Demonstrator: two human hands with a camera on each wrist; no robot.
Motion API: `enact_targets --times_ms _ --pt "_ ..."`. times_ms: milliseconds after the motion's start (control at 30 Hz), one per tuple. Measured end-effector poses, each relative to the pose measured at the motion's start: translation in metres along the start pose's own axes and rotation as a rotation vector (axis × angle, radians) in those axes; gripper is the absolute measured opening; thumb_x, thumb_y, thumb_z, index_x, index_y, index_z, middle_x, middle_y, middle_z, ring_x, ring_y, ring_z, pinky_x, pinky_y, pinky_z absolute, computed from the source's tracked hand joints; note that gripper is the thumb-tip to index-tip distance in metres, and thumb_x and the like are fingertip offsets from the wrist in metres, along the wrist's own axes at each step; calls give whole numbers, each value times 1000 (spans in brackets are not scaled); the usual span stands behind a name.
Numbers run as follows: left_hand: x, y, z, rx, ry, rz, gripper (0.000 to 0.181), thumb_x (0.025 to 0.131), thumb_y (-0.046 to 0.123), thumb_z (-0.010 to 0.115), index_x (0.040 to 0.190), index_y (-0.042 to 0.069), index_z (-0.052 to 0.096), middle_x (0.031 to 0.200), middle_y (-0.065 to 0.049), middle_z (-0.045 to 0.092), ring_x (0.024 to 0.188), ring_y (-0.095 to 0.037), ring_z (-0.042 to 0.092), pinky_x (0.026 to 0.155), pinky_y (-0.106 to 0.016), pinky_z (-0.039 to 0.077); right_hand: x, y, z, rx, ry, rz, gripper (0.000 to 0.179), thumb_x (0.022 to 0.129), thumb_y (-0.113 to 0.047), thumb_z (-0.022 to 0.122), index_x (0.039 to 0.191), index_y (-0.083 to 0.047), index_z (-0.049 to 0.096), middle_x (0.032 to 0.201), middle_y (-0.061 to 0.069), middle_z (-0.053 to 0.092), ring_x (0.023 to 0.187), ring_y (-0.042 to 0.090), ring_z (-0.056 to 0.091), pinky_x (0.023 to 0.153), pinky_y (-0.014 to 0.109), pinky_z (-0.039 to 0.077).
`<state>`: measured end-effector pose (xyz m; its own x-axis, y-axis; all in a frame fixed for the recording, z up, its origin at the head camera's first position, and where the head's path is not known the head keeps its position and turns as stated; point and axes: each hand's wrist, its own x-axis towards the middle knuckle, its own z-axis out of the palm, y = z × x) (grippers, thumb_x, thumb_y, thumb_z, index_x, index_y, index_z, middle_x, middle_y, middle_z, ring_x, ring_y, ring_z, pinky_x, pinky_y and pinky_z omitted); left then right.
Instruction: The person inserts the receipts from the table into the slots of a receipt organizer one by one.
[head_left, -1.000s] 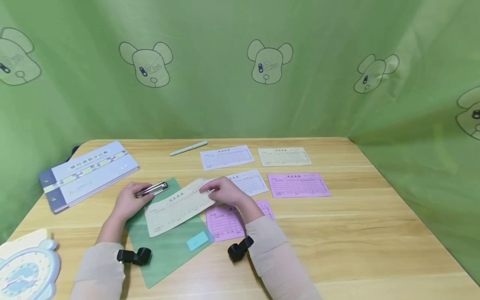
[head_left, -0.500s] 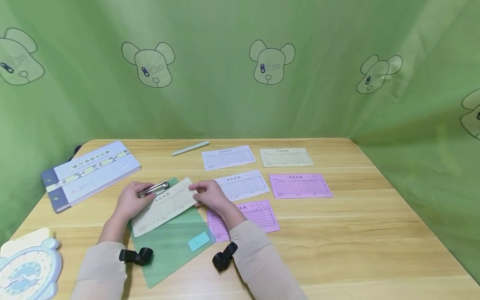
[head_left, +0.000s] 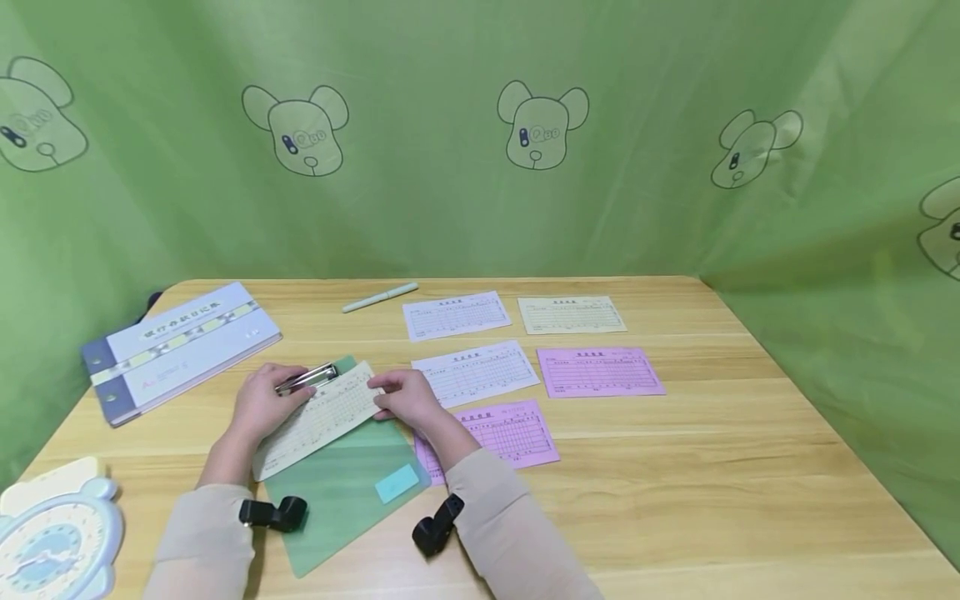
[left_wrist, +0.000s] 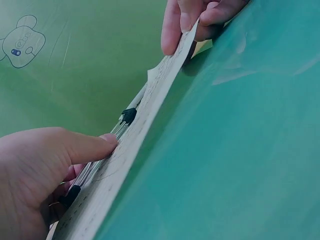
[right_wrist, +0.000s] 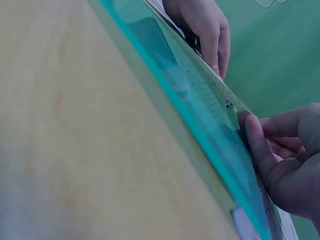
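My left hand grips the metal clip at the top of a translucent green clipboard, its thumb lying on the clip's lever in the left wrist view. A cream printed form slip lies slanted over the upper part of the board, its long top edge right at the clip. My right hand pinches the slip's right end between thumb and fingers. That corner bends up a little in the left wrist view. A pale blue label sits on the board's lower right corner.
White slips, purple slips and another cream slip lie to the right. One purple slip reaches beside the board. A pen lies behind, a ledger book at left, a bear-shaped clock at front left.
My right hand has moved left with the cream slip, bringing it from across the board up against the clip. My left hand has stayed on the clip.
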<state>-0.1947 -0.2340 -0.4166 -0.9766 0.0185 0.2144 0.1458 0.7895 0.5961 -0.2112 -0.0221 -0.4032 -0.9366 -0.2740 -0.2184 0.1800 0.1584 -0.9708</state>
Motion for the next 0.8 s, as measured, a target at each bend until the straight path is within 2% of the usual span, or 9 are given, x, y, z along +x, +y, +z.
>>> enact_targets --times_ms 200,467,633,800 --pt "0 0 2 36 23 30 37 79 20 62 108 -2 58 98 -20 51 87 -34 44 71 -44 33 0 1 1 -6 -3 10 28 75 14 54 99 2 61 113 18 50 58 15 57 55 25 50" --pt "0 1 3 136 39 123 34 82 16 58 109 -4 57 94 -22 51 85 -37 46 70 -47 35 1 1 2 5 -3 6 29 75 16 53 100 3 61 102 18 52 51 16 58 54 25 50" --pt "0 3 2 187 11 128 33 85 17 52 111 -4 55 97 -22 51 88 -38 44 75 -47 34 1 1 2 6 -7 3 30 74 16 52 100 3 61 100 16 53 52 17 58 54 25 50" --pt "0 4 1 191 0 117 33 87 18 51 111 -3 55 97 -21 51 89 -37 44 75 -47 34 1 0 2 21 -5 11 30 74 17 52 100 3 61 103 18 52 52 17 58 55 25 50"
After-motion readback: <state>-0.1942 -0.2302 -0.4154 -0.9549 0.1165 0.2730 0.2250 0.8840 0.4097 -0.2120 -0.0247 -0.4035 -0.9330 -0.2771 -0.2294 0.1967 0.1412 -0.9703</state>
